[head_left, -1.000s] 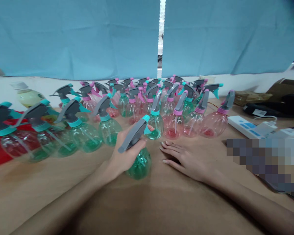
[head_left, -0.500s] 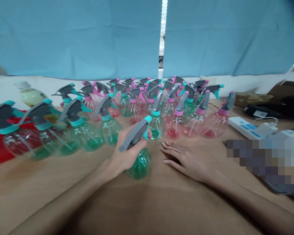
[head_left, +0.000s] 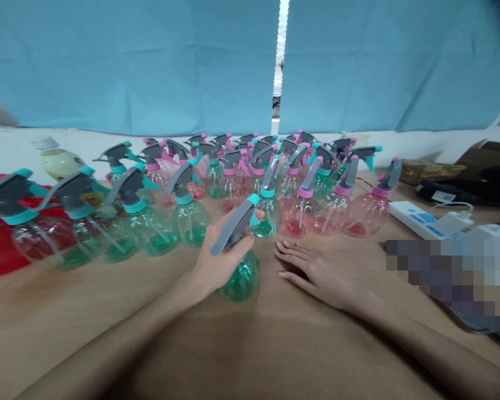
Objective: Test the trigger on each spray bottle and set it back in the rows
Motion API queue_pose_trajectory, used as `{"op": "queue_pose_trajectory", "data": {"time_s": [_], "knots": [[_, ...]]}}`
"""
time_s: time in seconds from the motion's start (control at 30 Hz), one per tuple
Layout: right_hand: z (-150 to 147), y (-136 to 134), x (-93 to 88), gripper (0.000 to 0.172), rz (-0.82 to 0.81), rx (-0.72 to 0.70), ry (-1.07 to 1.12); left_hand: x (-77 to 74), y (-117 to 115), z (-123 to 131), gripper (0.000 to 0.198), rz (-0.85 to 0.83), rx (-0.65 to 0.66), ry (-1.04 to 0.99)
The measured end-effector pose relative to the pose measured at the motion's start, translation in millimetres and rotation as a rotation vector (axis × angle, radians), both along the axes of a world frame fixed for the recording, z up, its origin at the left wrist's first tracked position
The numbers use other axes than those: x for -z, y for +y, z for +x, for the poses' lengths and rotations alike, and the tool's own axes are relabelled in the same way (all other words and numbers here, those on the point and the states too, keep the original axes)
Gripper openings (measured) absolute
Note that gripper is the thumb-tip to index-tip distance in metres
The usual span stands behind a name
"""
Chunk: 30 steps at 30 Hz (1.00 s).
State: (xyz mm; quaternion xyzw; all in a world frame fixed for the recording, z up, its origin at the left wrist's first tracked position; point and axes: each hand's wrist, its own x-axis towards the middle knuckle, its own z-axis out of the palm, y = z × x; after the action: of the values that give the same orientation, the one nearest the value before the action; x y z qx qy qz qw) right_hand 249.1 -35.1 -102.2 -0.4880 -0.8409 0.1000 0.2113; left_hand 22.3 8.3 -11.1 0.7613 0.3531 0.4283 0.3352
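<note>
My left hand (head_left: 220, 255) is wrapped round the neck of a green spray bottle (head_left: 242, 280) with a grey head and turquoise nozzle. The nozzle points away and slightly right; the fingers on its far side are partly hidden. My right hand (head_left: 312, 272) lies palm down on the table (head_left: 316, 344), fingers stretched out, holding nothing. Just beyond the hands stand a clear green spray bottle (head_left: 267, 214) and a pink spray bottle (head_left: 298, 218). To the left is a row of several green spray bottles (head_left: 152, 233) with turquoise collars.
More pink and green spray bottles crowd the back. A red plastic bag (head_left: 0, 244) and a pale capped bottle (head_left: 58, 161) are at the left. On the right lie a white power strip (head_left: 416, 216) with plugs, a cardboard box (head_left: 483, 161) and a blurred-out area. A blue curtain (head_left: 150, 66) hangs behind.
The grey spray head in my left hand has shifted slightly right and turned a little. The whole view has moved slightly. My right hand stays in place.
</note>
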Motion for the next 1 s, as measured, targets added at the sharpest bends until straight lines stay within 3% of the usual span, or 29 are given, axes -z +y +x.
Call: {"op": "queue_pose_trajectory", "data": {"time_s": [0.5, 0.73, 1.0], "knots": [[-0.1, -2.7, -3.1, 0.05, 0.005, -0.001, 0.012, 0.1, -1.7, 0.3, 0.006, 0.014, -0.062, 0.005], [-0.4, -2.6, -4.6, 0.05, 0.0, -0.004, -0.006, -3.2, -3.2, 1.1, 0.021, 0.014, -0.051, 0.032], [0.2, -1.8, -2.9, 0.05, -0.003, -0.006, 0.004, -2.3, -2.3, 1.3, 0.003, 0.05, -0.069, 0.028]]}}
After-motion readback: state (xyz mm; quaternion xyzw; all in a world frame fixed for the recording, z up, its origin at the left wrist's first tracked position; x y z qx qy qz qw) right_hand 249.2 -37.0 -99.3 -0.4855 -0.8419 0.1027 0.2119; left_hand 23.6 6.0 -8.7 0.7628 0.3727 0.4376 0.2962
